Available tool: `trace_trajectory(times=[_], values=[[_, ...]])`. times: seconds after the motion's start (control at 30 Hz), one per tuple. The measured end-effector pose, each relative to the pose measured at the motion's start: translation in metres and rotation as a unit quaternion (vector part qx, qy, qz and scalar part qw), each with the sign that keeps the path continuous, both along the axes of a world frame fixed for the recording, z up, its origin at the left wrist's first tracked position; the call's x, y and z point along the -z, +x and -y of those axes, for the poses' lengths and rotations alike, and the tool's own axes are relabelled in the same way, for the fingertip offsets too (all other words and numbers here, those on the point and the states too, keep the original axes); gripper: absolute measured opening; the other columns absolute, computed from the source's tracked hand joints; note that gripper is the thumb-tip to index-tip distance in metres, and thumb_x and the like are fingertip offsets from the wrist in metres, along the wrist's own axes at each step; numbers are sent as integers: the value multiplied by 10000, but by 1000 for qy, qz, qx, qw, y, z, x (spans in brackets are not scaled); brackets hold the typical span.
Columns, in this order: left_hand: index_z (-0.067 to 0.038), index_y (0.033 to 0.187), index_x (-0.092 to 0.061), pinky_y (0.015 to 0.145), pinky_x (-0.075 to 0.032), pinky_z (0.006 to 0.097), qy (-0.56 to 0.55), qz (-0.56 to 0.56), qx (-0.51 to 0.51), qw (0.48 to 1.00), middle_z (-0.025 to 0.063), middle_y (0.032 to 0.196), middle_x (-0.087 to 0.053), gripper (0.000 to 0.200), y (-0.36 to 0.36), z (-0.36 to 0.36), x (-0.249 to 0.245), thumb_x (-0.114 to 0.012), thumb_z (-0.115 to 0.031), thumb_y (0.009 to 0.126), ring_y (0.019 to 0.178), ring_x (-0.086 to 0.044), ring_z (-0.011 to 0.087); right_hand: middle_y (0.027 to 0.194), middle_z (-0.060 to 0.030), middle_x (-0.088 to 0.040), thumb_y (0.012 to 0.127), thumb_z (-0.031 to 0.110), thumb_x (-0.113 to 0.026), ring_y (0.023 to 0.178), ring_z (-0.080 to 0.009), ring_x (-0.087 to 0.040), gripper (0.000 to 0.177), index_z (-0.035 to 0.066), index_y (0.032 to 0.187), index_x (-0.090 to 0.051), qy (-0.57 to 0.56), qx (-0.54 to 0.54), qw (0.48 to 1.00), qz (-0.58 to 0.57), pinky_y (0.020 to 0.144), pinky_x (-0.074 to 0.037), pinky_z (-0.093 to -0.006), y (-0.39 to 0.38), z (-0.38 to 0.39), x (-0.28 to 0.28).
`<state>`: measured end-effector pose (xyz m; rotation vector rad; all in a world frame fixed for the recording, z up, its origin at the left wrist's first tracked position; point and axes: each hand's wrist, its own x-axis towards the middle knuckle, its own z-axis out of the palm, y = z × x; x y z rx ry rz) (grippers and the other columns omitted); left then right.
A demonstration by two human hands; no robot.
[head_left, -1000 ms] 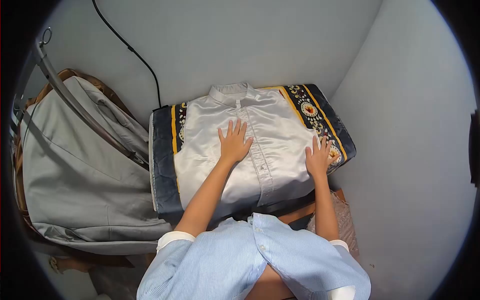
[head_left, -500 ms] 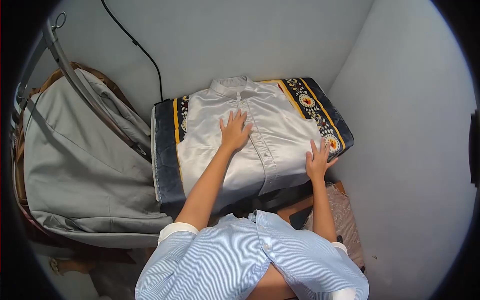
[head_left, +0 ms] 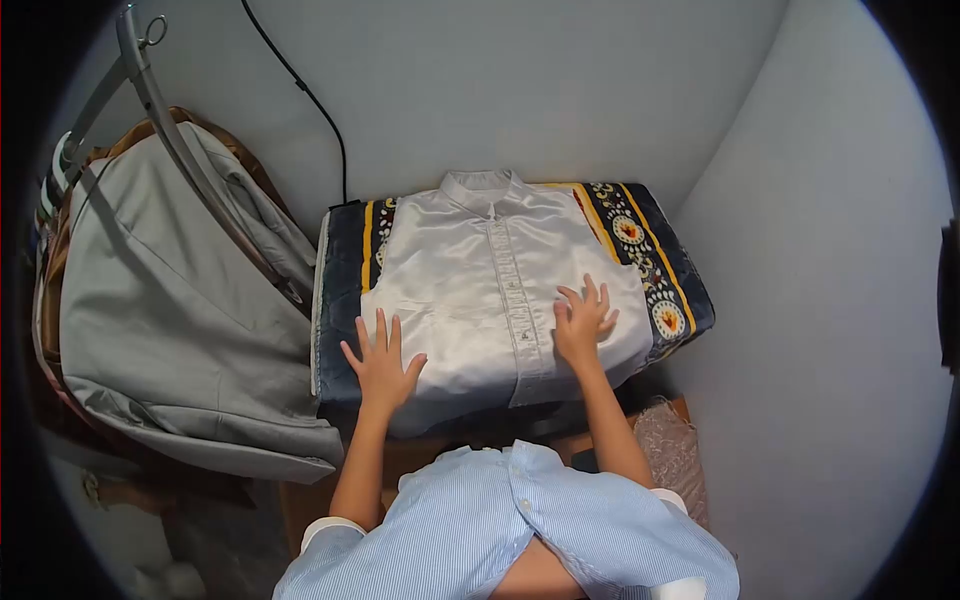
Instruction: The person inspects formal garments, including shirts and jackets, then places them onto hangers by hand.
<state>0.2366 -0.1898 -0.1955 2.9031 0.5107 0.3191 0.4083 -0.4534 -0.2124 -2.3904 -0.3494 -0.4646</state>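
Note:
A shiny white satin shirt (head_left: 445, 265) lies spread out face up, its stand collar toward the wall and its button placket running down the middle. Beneath it is a dark patterned blanket (head_left: 340, 270) with yellow stripes and round floral motifs, covering a table-like surface. My left hand (head_left: 385, 370) rests with fingers spread at the shirt's lower left edge. Over the right front of the shirt is my right hand (head_left: 583, 325), fingers apart and slightly bent. Neither hand holds anything. The shirt's lower hem hangs over the blanket's near edge.
Left of the blanket, a grey garment (head_left: 185, 300) hangs by a curved metal rack (head_left: 180, 150). A black cable (head_left: 300, 85) runs down the back wall to the blanket's corner. The right wall (head_left: 800, 300) stands close by. A pinkish textured cloth (head_left: 672, 455) sits below at right.
My left hand has moved from the placket down to the shirt's lower left edge. My right hand has shifted inward from the right edge onto the shirt front. The camera view has shifted slightly.

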Motion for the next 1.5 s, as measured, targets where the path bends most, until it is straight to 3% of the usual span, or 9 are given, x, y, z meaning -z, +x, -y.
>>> trace_trajectory(times=[0.1, 0.23, 0.37, 0.57, 0.73, 0.93, 1.03, 1.23, 1.5], values=[[-42, 1426, -303, 1026, 9, 675, 15, 13, -73, 997, 93, 1533, -164, 785, -6, 7, 1, -538, -492, 828, 1404, -40, 399, 1424, -179, -323, 806, 442, -600, 1348, -407, -169, 434, 133, 1109, -627, -36, -91, 995, -18, 1006, -11, -693, 1, -41, -20], [-38, 1421, -306, 1010, -22, 697, 6, 8, -161, 987, 124, 1534, -134, 733, -3, 38, -3, -548, -417, 842, 1400, -36, 415, 1384, -204, -350, 728, 453, -664, 1330, -399, -206, 509, 67, 1058, -644, -88, -82, 992, -46, 1028, -65, -657, 9, -70, -14], [-93, 1420, -333, 995, -44, 710, -48, 16, -101, 994, 157, 1524, -153, 701, 10, 74, -12, -522, -454, 850, 1398, -39, 417, 1245, -177, -485, 673, 318, -700, 1252, -388, -318, 308, 53, 831, -692, -115, -60, 991, 40, 1005, -177, -649, 24, -77, -14], [-107, 1420, -346, 1017, 4, 683, -29, 36, -122, 991, 146, 1511, -214, 734, 28, 77, 16, -493, -539, 845, 1398, -66, 410, 1214, -113, -514, 724, 201, -595, 1236, -363, -331, 175, 64, 730, -703, -74, -81, 994, 27, 1019, -144, -644, 41, -64, -10], [-108, 1417, -350, 1022, 1, 682, -19, 31, -126, 991, 131, 1511, -222, 739, 27, 76, 19, -502, -531, 830, 1392, -94, 410, 1162, -62, -545, 701, 188, -602, 1201, -298, -368, 106, 103, 703, -665, -24, -61, 996, 63, 1014, -129, -605, 37, -58, 2], [-21, 1366, -395, 1016, -25, 686, -66, 5, -119, 991, 193, 1514, -153, 739, 60, 90, -14, -575, -456, 797, 1389, -38, 442, 1194, -73, -492, 717, 147, -585, 1204, -293, -357, 147, 136, 861, -613, 24, -71, 996, 53, 1014, -137, -588, 36, -53, 6], [-122, 1223, -561, 1013, -51, 692, -64, 102, 8, 993, 169, 1506, -201, 488, 101, 98, -11, -598, -357, 796, 1383, -60, 453, 1195, -57, -495, 719, 112, -581, 1201, -286, -368, 99, 164, 793, -624, 31, -93, 991, 91, 1009, -147, -590, 35, -53, 5], [-74, 757, -720, 1017, -46, 679, -72, 194, 16, 978, 157, 1433, -374, 220, 165, 105, 6, -641, -279, 767, 1376, -132, 431, 1263, -61, -476, 724, 175, -610, 1213, -316, -340, 115, 198, 753, -719, -7, -71, 993, 94, 1021, -128, -585, 34, -53, 9], [-114, 736, -722, 1027, 1, 648, -162, 189, 10, 968, 80, 1409, -411, 148, 162, 96, 11, -669, -247, 771, 1379, -146, 370, 1273, -50, -479, 735, 304, -683, 1192, -297, -360, 133, 185, 758, -737, -48, -40, 993, 98, 998, -191, -593, 30, -55, 1]])
